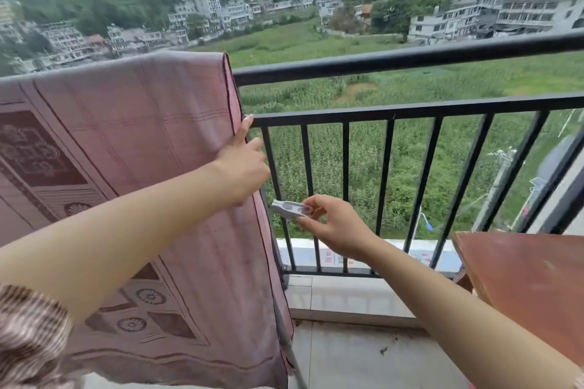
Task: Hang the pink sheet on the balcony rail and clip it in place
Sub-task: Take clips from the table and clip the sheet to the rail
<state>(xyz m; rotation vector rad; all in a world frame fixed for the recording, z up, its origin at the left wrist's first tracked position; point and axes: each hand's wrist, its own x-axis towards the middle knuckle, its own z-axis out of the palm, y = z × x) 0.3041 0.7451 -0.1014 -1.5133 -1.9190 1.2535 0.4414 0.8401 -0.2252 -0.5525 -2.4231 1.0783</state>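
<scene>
The pink sheet [151, 142], patterned with dark red borders and flowers, hangs over the black balcony rail [395, 58] on the left and reaches down near the floor. My left hand [243, 161] pinches the sheet's right edge just below the rail's second bar [410, 109], thumb pointing up. Lower and to the right, my right hand [335, 224] pinches a grey plastic clip [289, 209] by its rear end. The clip's tip points left and lies close to the sheet's edge, a little apart from it.
Black vertical bars [346, 193] fill the railing to the right of the sheet. A reddish-brown table [531, 281] stands at the right. The tiled balcony floor [354, 354] lies below. Beyond the rail are fields and buildings.
</scene>
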